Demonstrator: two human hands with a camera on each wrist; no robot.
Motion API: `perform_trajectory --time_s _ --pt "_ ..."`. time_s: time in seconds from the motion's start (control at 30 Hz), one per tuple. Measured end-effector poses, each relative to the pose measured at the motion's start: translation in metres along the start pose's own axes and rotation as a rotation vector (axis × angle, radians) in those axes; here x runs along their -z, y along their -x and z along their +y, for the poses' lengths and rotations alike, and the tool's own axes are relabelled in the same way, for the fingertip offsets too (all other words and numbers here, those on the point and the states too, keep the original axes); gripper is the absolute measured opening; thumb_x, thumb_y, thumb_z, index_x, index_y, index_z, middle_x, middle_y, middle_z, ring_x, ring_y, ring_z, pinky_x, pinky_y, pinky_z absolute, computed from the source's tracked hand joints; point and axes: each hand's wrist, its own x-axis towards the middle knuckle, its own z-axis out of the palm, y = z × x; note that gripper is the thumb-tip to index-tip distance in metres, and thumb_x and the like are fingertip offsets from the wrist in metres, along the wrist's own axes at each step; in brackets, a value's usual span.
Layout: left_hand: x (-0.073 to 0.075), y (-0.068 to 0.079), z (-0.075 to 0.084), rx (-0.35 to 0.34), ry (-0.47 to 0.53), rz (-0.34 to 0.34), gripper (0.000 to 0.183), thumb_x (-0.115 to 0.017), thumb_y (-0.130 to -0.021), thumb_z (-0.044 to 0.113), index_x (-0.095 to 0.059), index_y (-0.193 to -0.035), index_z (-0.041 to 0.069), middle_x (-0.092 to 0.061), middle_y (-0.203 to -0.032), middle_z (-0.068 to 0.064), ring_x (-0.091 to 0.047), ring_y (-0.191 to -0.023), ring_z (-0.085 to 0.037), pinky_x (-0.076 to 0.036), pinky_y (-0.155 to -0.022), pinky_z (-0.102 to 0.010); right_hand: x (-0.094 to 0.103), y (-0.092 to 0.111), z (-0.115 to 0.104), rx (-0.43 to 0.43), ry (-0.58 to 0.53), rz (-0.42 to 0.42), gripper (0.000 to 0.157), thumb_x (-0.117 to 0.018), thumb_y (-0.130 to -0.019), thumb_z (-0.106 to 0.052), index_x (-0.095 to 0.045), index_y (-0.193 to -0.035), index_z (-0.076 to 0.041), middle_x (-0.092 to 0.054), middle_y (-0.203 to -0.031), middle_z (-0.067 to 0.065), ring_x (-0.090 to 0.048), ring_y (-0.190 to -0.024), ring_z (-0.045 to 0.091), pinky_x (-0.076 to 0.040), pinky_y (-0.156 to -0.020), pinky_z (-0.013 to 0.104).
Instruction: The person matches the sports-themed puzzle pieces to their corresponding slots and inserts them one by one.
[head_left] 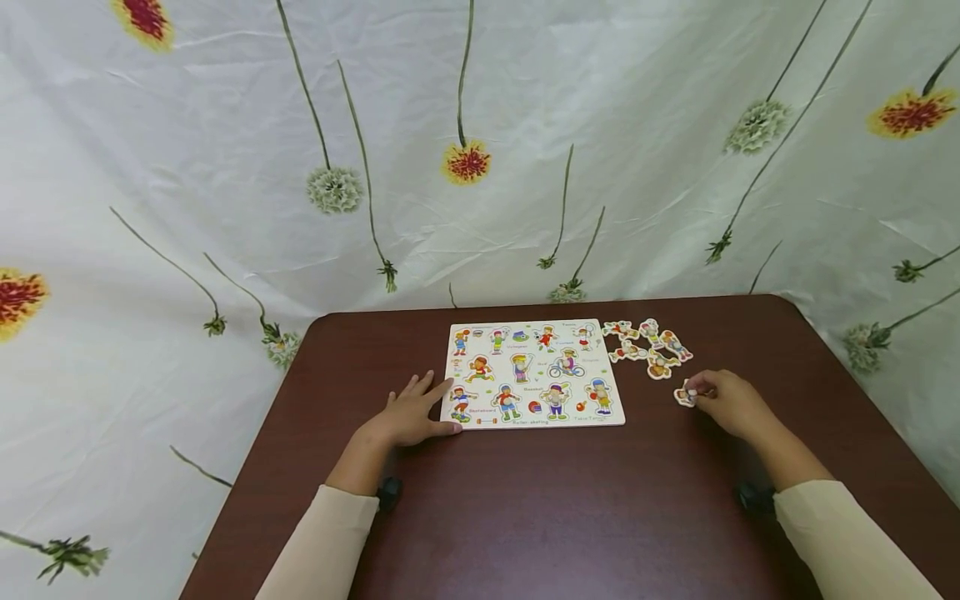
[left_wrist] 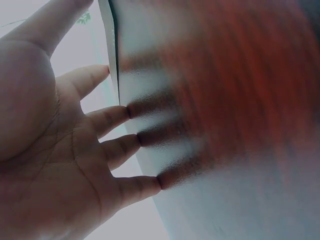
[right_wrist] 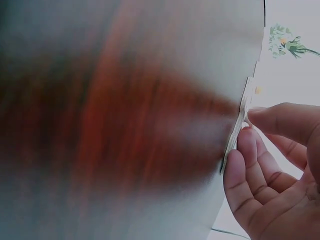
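A white wooden puzzle board [head_left: 540, 400] printed with sports figures lies on the table. My left hand [head_left: 408, 412] rests at its left edge with the fingers spread, thumb and index on the rim. In the left wrist view the fingertips of that hand [left_wrist: 65, 135] press on the table. Right of the board, my right hand [head_left: 727, 404] pinches a small puzzle piece [head_left: 683, 396] at its right side, low over the table. The right wrist view shows the piece [right_wrist: 231, 150] edge-on, with thumb and fingertips [right_wrist: 235, 167] against it.
Several loose puzzle pieces [head_left: 660, 364] lie in a cluster by the board's upper right corner. The dark brown table [head_left: 555, 517] extends in front of the board. Behind it hangs a white flowered cloth [head_left: 450, 233].
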Motion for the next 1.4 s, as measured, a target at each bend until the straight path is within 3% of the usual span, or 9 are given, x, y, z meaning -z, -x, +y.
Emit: perform_trajectory --time_s 0.27,0.63,1.07,1.4 --pt "0.000 -0.001 0.000 0.009 -0.007 -0.009 0.090 -0.070 -0.090 0.055 -0.027 -0.162 0.024 -0.012 -0.170 -0.018 -0.006 -0.158 -0.043 -0.008 -0.120 -0.073 -0.001 -0.004 0.002 -0.033 0.006 -0.026 0.013 -0.065 -0.094 -0.006 -0.070 -0.103 0.002 -0.069 -0.095 0.018 -0.065 -0.087 0.031 -0.048 -0.072 0.035" --pt "0.000 -0.002 0.000 0.012 -0.002 -0.006 0.090 -0.070 -0.090 0.055 -0.027 -0.162 0.024 -0.011 -0.171 -0.017 -0.006 -0.158 -0.042 -0.008 -0.120 -0.072 0.000 -0.002 -0.001 -0.039 -0.004 -0.049 0.012 -0.065 -0.095 -0.008 -0.069 -0.103 0.000 -0.070 -0.091 0.013 -0.061 -0.078 0.017 -0.046 -0.066 0.031" --pt "0.000 -0.003 -0.001 0.016 -0.002 -0.007 0.089 -0.069 -0.090 0.056 -0.026 -0.162 0.025 -0.011 -0.171 -0.017 -0.005 -0.158 -0.041 -0.007 -0.121 -0.072 -0.005 0.000 -0.028 0.021 -0.062 -0.006 0.010 -0.070 -0.093 -0.011 -0.068 -0.096 -0.002 -0.069 -0.085 0.008 -0.057 -0.075 0.012 -0.044 -0.063 0.029" --pt "0.000 -0.002 0.001 0.016 -0.010 -0.011 0.089 -0.069 -0.091 0.056 -0.026 -0.162 0.024 -0.011 -0.171 -0.017 -0.006 -0.158 -0.042 -0.007 -0.120 -0.072 -0.024 -0.003 -0.046 0.028 -0.098 -0.011 0.009 -0.070 -0.092 -0.012 -0.067 -0.097 -0.004 -0.068 -0.087 0.006 -0.059 -0.077 0.014 -0.045 -0.067 0.031"
